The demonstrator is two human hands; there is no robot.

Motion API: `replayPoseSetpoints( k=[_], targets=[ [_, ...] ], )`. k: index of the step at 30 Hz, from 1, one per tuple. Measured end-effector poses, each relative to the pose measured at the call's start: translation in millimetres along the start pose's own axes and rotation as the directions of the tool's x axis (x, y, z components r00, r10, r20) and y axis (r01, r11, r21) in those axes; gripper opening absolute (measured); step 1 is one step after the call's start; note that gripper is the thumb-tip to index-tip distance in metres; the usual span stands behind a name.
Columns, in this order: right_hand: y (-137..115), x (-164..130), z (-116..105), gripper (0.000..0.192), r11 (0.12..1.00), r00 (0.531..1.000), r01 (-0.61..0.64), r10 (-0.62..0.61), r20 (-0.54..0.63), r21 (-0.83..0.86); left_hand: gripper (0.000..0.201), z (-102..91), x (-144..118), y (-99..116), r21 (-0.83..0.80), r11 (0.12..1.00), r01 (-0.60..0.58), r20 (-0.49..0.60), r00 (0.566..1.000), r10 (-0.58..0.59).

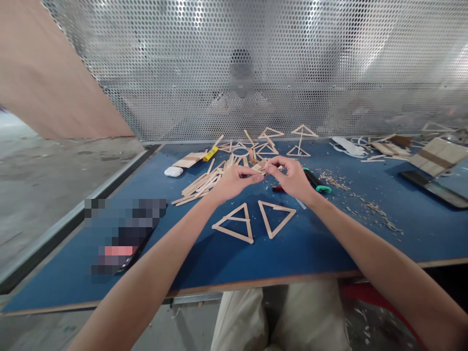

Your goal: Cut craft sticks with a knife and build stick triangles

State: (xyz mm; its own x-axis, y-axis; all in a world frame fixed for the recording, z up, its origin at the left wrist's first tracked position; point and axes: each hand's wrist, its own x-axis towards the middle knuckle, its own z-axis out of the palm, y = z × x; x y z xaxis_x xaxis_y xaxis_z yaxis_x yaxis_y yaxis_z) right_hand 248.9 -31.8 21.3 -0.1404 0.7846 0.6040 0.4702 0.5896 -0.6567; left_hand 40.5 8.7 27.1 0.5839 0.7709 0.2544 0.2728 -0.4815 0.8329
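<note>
My left hand (239, 181) and my right hand (288, 178) meet above the middle of the blue table (307, 253). Both have thumb and fingertips pinched together, close to each other. Whatever is between the fingertips is too small to make out. Just in front of the hands lie two flat triangles made of craft sticks: a left triangle (249, 223) with a crossbar and a right triangle (265, 219). A heap of loose craft sticks (197, 186) spreads beside my left hand. Near my right wrist lies a black and green tool (316, 180), partly hidden.
Behind the hands are more stick triangles (299, 152), a yellow tube (210, 154) and a white case (173, 171). Wood scraps (380, 214) litter the right side, near a black flat object (435, 187). A dark pixelated object (139, 229) lies left. A perforated metal panel (183, 97) closes the back.
</note>
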Motion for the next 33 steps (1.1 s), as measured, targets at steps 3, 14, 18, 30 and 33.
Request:
replayPoseSetpoints(
  k=[3,14,18,30,33],
  targets=[
    [5,3,-6,0.026,0.994,0.999,-0.008,0.012,0.032,-0.111,0.030,1.1,1,-1,-0.134,0.988,0.082,-0.029,0.996,-0.087],
    [31,9,-83,0.026,0.695,0.692,-0.142,0.579,0.431,-0.705,0.035,-0.6,7,-13,-0.345,0.928,0.142,-0.275,0.930,-0.245],
    [43,8,-80,0.041,0.748,0.538,-0.203,0.624,0.566,-0.632,0.040,-0.4,6,-10,-0.433,0.894,0.117,-0.292,0.920,-0.262],
    [49,5,-59,0.022,0.774,0.701,-0.114,0.507,0.501,-0.623,0.036,-3.0,7,-10,-0.541,0.823,0.174,-0.244,0.903,-0.352],
    [50,5,-66,0.022,0.746,0.690,-0.138,0.545,0.477,-0.652,0.038,-2.8,6,-9,-0.474,0.869,0.141,-0.273,0.915,-0.298]
  ],
)
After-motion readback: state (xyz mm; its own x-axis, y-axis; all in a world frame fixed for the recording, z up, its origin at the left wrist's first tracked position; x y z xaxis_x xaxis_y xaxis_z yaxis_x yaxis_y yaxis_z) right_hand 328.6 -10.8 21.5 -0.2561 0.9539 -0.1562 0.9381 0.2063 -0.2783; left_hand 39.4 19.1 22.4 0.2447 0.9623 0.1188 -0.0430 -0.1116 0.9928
